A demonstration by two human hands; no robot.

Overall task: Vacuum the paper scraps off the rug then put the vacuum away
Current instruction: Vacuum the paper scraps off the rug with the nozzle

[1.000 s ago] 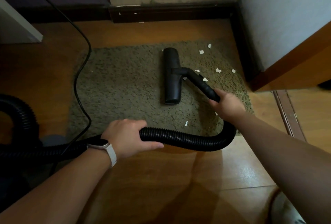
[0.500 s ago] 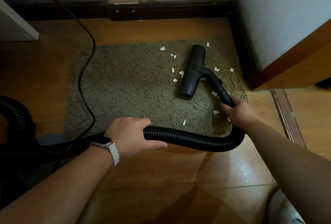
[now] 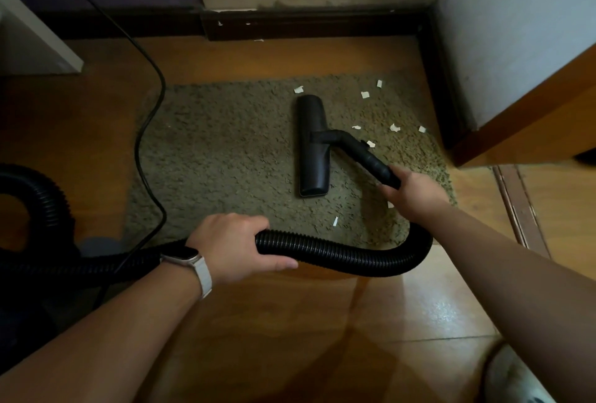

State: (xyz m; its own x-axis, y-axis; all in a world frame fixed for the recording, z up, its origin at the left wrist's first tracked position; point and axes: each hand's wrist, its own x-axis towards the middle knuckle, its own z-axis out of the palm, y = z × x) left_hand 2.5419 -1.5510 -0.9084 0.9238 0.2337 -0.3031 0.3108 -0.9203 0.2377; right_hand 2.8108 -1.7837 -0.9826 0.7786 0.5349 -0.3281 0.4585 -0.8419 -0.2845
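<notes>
Swung the nozzle (image 3: 312,144) leftward over the rug (image 3: 225,157) since half a second ago, and squared it up from a rightward lean. Back near its spot of a second ago. Fewer scraps (image 3: 298,89) left of it: one only, just beyond the far end; the rest of that cluster out of sight (sucked up or under the nozzle, cannot tell). Same grips on both sides as before.

Nozzle flat on the rug, right of centre. Long axis running away from the person, far end tipped slightly left, near end toward the hose (image 3: 338,252). Wand (image 3: 364,152) off its right side, angled back and right into the right hand (image 3: 416,191), fingers wrapped tight round the wand's end. Left hand (image 3: 235,247) curled over the hose, thumb laid along its near side, watch (image 3: 190,260) on the wrist. Hose bending from the right hand down and leftward over the floor (image 3: 290,322), on to a dark coil at the left edge of view.

More scraps right of the nozzle, between it and the rug's right edge; two near the front edge, close to the right hand. Skirting (image 3: 306,23) beyond the far edge, a strip of floor between. White panel (image 3: 516,47) close along the right edge. Cord (image 3: 154,105) snaking down the left edge and onto the near-left corner. Broad stretch of bare rug between nozzle and cord.
</notes>
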